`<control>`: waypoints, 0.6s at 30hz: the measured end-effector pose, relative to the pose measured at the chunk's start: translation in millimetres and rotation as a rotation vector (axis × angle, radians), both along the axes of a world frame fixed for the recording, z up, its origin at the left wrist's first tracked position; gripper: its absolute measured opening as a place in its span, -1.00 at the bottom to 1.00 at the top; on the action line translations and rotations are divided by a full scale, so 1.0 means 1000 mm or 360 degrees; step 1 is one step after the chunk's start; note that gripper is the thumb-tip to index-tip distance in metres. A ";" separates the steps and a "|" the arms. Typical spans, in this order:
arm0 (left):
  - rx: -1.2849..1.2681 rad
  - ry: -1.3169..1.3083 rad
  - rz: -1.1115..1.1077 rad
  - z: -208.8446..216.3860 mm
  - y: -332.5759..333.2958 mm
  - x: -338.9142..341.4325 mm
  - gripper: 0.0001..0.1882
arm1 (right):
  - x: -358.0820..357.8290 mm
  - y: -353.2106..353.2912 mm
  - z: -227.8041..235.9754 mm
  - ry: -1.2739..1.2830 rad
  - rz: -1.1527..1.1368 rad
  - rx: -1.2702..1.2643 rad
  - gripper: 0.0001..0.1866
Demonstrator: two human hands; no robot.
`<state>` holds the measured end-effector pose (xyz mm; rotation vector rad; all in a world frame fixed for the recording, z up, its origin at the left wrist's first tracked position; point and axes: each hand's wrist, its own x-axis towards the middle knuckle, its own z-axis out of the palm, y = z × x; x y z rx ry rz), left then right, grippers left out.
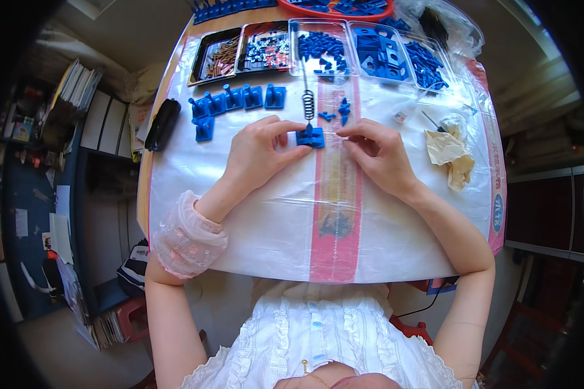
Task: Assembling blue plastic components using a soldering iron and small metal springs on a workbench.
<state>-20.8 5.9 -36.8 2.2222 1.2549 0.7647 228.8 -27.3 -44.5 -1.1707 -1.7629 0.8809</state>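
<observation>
Left hand (266,144) is pinching a small square blue piece (312,138) between thumb and index finger, the piece lying near the middle of the counter (143,206), on a white sheet (266,214) with a pink-edged stripe. The piece's peg is pointing away from the person. Right hand (377,150) is hovering or resting just right of the piece, apart from it, thumb and fingertips drawing close together; cannot tell whether they are gripping anything small.

A black coil spring (308,105) on a thin rod is standing directly beyond the piece, its lower end meeting or nearly meeting the peg; contact unclear. Loose blue parts (344,112) are lying just right of the coil.

Six blue pegged bases (233,98) are sitting beyond the left hand, five making a row and one lying nearer the person. A black case (163,125) is lying left of them.

Trays are lining the far side, left to right: brown screws (223,57), small silvery parts (266,48), blue pegs (321,45), flat blue plates (377,52), more slim blue parts (427,65). A red basin (388,13) holding blue parts is standing behind. Crumpled cream-coloured paper (449,155) is lying to the right.
</observation>
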 end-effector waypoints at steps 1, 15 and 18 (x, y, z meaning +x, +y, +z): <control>0.0007 0.0010 0.0000 0.000 0.000 0.000 -0.64 | 0.000 0.002 -0.001 0.0005 0.0007 0.0004 -0.79; 0.0043 0.0005 0.0015 -0.002 0.000 -0.005 -0.65 | -0.014 0.015 0.014 -0.0447 0.0183 -0.0015 -0.53; 0.0026 -0.0034 -0.0005 -0.002 0.001 -0.006 -0.65 | -0.018 0.017 0.014 -0.0504 0.0184 0.0005 -0.49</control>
